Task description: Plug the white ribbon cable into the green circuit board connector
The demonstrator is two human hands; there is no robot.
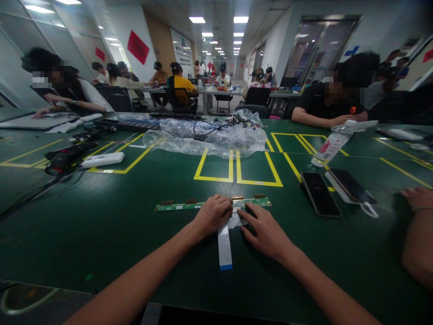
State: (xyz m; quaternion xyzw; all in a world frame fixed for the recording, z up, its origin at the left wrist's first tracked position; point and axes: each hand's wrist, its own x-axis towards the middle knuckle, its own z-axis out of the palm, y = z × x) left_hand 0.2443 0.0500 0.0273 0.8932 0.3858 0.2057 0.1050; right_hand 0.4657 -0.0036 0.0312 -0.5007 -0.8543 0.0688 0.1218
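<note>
A long, narrow green circuit board lies crosswise on the dark green table in front of me. From its middle a white flat ribbon cable with a blue end runs toward me. My left hand is closed over the cable's upper end at the board, fingers curled and their tips partly hidden. My right hand rests with its fingers apart, index and middle fingertips at the board's edge and the cable's folded part. Its thumb lies beside the cable.
Clear plastic wrap with black wires lies beyond the board. Two phones and a bottle are on the right. A black flashlight-like device and a white device sit left. Another person's arm is at the right edge.
</note>
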